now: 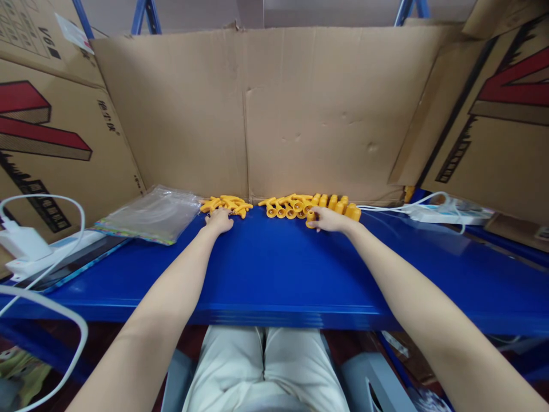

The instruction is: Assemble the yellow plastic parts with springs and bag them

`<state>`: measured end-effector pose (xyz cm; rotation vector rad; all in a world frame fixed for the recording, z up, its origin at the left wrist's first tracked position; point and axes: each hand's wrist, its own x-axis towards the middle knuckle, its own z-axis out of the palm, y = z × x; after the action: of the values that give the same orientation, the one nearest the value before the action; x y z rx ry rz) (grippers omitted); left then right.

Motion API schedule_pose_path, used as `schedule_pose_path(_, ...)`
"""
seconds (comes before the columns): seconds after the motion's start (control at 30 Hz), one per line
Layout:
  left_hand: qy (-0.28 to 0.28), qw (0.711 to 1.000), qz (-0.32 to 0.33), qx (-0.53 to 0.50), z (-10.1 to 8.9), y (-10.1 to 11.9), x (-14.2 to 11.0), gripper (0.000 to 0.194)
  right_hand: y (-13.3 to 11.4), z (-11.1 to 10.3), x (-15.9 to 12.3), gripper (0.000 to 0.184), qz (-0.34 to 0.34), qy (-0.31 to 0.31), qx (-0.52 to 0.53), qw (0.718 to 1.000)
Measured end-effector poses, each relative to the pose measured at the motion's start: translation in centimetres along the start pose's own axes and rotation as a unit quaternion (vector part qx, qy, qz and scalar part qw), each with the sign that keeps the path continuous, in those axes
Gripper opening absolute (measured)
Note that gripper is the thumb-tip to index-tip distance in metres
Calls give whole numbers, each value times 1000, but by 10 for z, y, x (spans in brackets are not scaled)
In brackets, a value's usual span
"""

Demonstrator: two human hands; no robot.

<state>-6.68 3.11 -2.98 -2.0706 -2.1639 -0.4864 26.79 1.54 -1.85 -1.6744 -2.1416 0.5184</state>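
My left hand (220, 220) is at the near edge of a pile of yellow branched plastic pieces (227, 202), its fingers curled down onto one. The back of the hand partly hides that piece. Farther right, my right hand (328, 219) has its fingers closed around a yellow cup-shaped plastic piece (310, 216). Beside it, several yellow funnel-like pieces (280, 212) lie in a row with their round open ends toward me. Several yellow cylindrical pieces (333, 201) stand just behind my right hand.
A stack of clear plastic bags (150, 214) lies left on the blue table (274, 269). Beyond it are a phone (72, 266) and a white charger (26, 243) with cables. A white power strip (448, 214) is at right. Cardboard walls (326, 114) enclose the back and sides.
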Motion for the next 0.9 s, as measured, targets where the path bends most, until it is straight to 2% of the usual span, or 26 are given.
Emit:
schedule_pose_path(0.1,5,1000,-17,3,0,0,1,36,-5,6,0,16,-16,5,28,999)
schedule_pose_path(0.3,81,997,-6,-15,-6,4,1,32,-11,7,-3,13,-17,27,-28,999)
schedule_pose_path(0.67,44,998,29,-18,-15,20,-9,36,-14,6,-5,14,-37,29,-72,996)
schedule_pose_path(0.9,117,993,10,-12,-21,22,-9,37,-15,6,-5,14,-42,33,-82,995)
